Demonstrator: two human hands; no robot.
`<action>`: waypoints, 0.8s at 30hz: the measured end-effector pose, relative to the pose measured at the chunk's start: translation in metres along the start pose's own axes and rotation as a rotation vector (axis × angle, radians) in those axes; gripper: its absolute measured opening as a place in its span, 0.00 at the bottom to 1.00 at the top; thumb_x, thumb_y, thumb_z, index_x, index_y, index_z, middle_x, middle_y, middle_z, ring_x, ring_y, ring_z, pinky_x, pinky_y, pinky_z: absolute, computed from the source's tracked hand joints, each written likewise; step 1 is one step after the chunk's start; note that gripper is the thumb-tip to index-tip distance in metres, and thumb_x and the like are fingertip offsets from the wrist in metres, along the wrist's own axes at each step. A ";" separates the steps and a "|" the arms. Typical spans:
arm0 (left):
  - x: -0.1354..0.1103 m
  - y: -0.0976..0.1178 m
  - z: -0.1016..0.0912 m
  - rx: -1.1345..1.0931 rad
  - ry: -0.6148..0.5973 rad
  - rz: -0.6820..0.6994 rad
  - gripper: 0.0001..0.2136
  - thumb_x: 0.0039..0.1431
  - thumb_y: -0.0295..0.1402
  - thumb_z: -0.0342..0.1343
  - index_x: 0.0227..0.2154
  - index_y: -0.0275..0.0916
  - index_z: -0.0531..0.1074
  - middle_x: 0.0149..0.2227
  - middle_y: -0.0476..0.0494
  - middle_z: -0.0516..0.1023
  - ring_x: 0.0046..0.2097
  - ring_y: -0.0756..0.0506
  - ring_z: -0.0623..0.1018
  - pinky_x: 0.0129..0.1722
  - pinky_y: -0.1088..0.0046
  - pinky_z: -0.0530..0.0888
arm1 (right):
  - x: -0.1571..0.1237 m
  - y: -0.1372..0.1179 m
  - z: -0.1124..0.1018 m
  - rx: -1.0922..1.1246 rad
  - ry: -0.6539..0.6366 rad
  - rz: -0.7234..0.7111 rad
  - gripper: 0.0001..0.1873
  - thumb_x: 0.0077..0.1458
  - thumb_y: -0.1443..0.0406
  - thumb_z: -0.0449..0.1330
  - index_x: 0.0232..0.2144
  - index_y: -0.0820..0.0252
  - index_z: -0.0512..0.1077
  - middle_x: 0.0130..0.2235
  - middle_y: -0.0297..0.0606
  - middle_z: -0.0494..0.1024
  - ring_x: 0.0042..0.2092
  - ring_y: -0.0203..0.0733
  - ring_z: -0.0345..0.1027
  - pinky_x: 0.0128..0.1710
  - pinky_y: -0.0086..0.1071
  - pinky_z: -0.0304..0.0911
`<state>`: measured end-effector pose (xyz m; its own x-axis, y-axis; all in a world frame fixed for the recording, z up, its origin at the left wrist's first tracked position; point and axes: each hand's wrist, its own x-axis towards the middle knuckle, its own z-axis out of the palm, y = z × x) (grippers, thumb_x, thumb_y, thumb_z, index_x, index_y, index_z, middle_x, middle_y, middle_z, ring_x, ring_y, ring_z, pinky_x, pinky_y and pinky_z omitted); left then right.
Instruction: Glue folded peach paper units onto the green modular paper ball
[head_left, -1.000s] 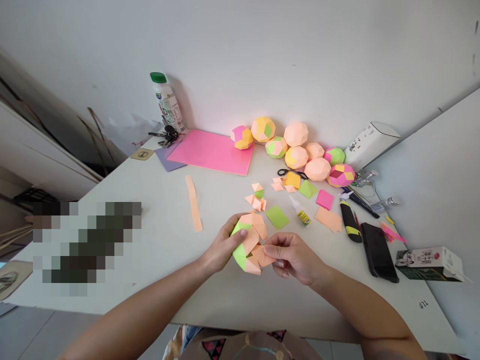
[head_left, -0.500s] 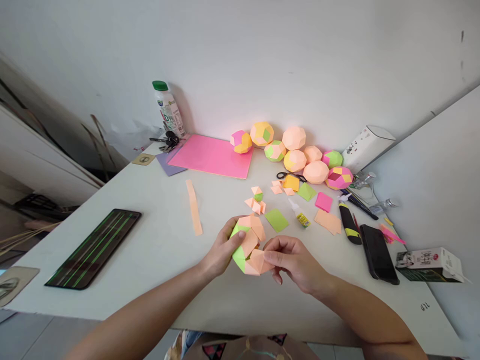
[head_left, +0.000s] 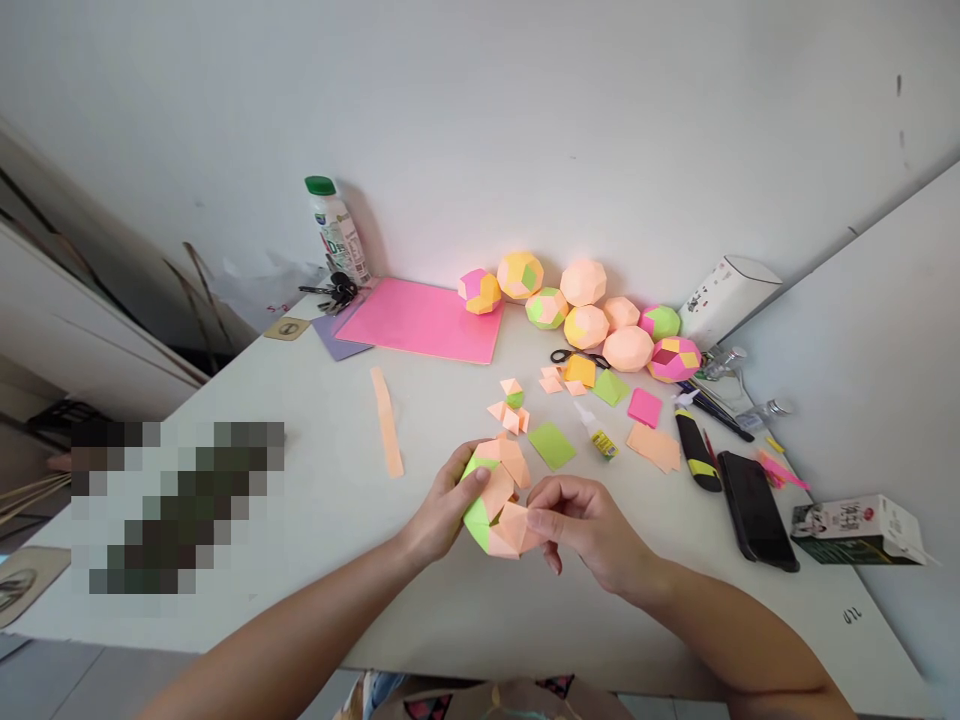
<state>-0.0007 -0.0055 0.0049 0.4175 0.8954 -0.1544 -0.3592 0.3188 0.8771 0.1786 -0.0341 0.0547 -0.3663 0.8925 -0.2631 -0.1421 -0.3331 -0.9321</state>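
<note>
Low over the front of the table, a faceted paper ball (head_left: 495, 492) in peach and green has an opening on its right side. My left hand (head_left: 456, 495) is closed around its left side, thumb on a peach panel. My right hand (head_left: 581, 520) pinches a peach panel at the ball's lower right between thumb and fingers. Just beyond the ball lie folded peach paper pieces (head_left: 510, 412) with a green one among them. A green paper square (head_left: 552, 445) and a small glue bottle (head_left: 600, 437) rest a little farther right.
Several finished paper balls (head_left: 628, 348) are grouped along the wall, with scissors (head_left: 561, 356) in front. A pink sheet (head_left: 420, 320) lies at back left, a peach strip (head_left: 387, 425) nearer. At right are a cutter (head_left: 696, 448), a phone (head_left: 757, 510) and a carton (head_left: 855, 530).
The camera view has tilted slightly, so the table items sit a little lower. Both hands keep nearly the same hold on the paper ball. A blurred patch now covers the dark panel at left.
</note>
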 end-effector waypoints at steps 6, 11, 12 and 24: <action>0.000 0.000 0.001 -0.011 0.003 -0.004 0.23 0.55 0.46 0.53 0.49 0.38 0.59 0.38 0.39 0.77 0.36 0.40 0.78 0.31 0.67 0.74 | 0.000 0.000 0.001 0.005 0.011 0.012 0.11 0.47 0.62 0.64 0.21 0.64 0.69 0.25 0.31 0.69 0.19 0.29 0.61 0.15 0.26 0.59; 0.000 -0.001 0.000 -0.019 0.003 0.012 0.24 0.55 0.47 0.53 0.49 0.38 0.59 0.37 0.39 0.77 0.35 0.40 0.78 0.30 0.67 0.74 | 0.000 0.001 0.001 0.017 0.021 0.010 0.11 0.47 0.63 0.65 0.21 0.64 0.69 0.25 0.30 0.68 0.18 0.28 0.61 0.15 0.25 0.60; 0.000 -0.001 0.001 -0.021 -0.001 0.014 0.24 0.55 0.46 0.53 0.49 0.38 0.59 0.36 0.39 0.77 0.35 0.40 0.78 0.30 0.67 0.73 | 0.000 0.001 0.001 0.019 0.022 0.010 0.11 0.47 0.63 0.65 0.21 0.64 0.69 0.25 0.30 0.68 0.18 0.28 0.61 0.15 0.25 0.60; -0.001 0.000 0.001 -0.017 0.009 -0.001 0.22 0.55 0.46 0.53 0.48 0.38 0.60 0.38 0.41 0.75 0.37 0.41 0.77 0.32 0.68 0.73 | -0.001 0.001 0.001 0.015 0.016 -0.003 0.10 0.46 0.63 0.65 0.21 0.64 0.70 0.25 0.31 0.69 0.18 0.28 0.60 0.15 0.26 0.60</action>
<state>0.0000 -0.0065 0.0054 0.4105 0.8978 -0.1595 -0.3731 0.3250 0.8690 0.1780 -0.0353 0.0542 -0.3508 0.8985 -0.2640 -0.1568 -0.3343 -0.9293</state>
